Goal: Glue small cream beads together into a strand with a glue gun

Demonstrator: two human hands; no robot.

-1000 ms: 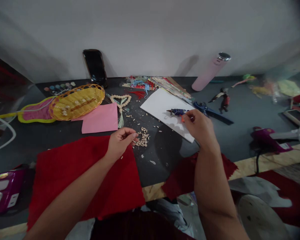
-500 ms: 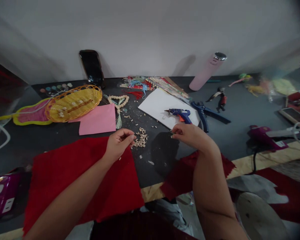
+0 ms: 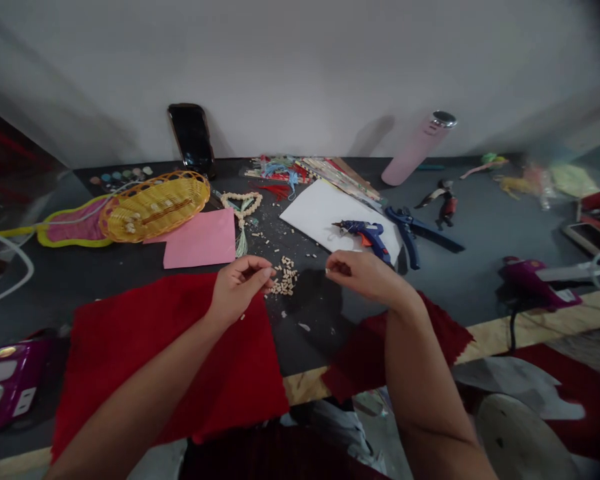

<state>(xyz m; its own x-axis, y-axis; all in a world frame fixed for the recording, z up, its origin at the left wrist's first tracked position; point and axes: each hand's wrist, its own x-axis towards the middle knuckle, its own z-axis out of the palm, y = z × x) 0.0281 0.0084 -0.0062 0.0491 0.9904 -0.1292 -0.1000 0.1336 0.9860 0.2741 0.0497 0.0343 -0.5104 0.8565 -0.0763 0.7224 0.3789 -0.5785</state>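
My left hand (image 3: pixel 241 288) is closed, thumb and fingertips together, over the edge of the red felt cloth (image 3: pixel 180 360). What its fingertips hold, if anything, is too small to make out. Beside those fingertips lies a pile of small beige cut pieces (image 3: pixel 285 277), like short bits of stick. To the right of the pile, my right hand (image 3: pixel 363 275) hovers over the dark table in a pinch, a tiny pale piece (image 3: pixel 327 271) showing at its fingertips. Just behind that hand a blue glue gun (image 3: pixel 363 232) rests on a white sheet (image 3: pixel 310 210).
A beaded heart with a tassel (image 3: pixel 241 207), pink paper (image 3: pixel 200 243) and a yellow basket (image 3: pixel 155 208) lie to the left. At the right are blue-handled cutters (image 3: pixel 413 233), pliers (image 3: pixel 445 200) and a pink bottle (image 3: pixel 417 150). A phone (image 3: pixel 193 137) leans on the wall.
My right hand has moved left, toward the pile, still pinched. My left hand keeps its place and pose. The whole view has shifted slightly.
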